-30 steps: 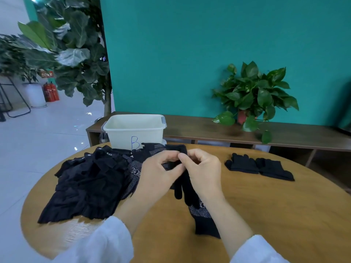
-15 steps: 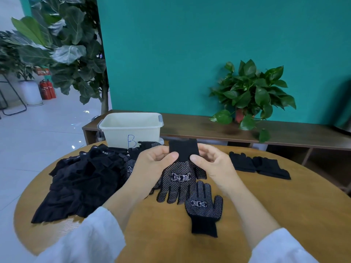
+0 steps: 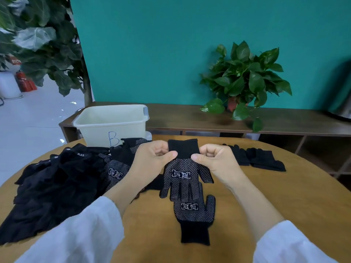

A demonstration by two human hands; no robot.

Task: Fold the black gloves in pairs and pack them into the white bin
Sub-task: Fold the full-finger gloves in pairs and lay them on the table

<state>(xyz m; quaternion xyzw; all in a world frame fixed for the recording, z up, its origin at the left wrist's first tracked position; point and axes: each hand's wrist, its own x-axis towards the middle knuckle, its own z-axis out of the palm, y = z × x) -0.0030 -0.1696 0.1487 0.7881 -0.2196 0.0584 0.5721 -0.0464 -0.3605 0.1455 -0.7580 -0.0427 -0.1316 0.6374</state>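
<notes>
Nearest the camera, two white fabric sleeves [image 3: 79,238] lead out over the round, wood-grained desk [image 3: 284,196]. A black knitted glove with white grip dots and a ribbed cuff [image 3: 194,215] lies flat there, cuff toward the person, a white boxed logo on its palm; the characters are too small to read. Overlapping its fingertips hangs a second dotted black glove [image 3: 185,175], fingers pointing down, bearing the same logo. The left hand [image 3: 152,160] and right hand [image 3: 216,160] each pinch it at the cuff, thumbs in front, fingers curled behind. To the left sprawls a loose heap of black gloves [image 3: 57,186], soft and crumpled, one showing a tiny white tag reading something like "5.11". Right of the hands, farther back, a flat folded pair of plain black gloves [image 3: 260,158] rests on the desk. Beyond the heap stands the white plastic rectangular bin [image 3: 112,122], marked with a blue handwritten "B". Behind, a leafy green potted plant [image 3: 245,80] sits on a dark wooden shelf [image 3: 180,116].
</notes>
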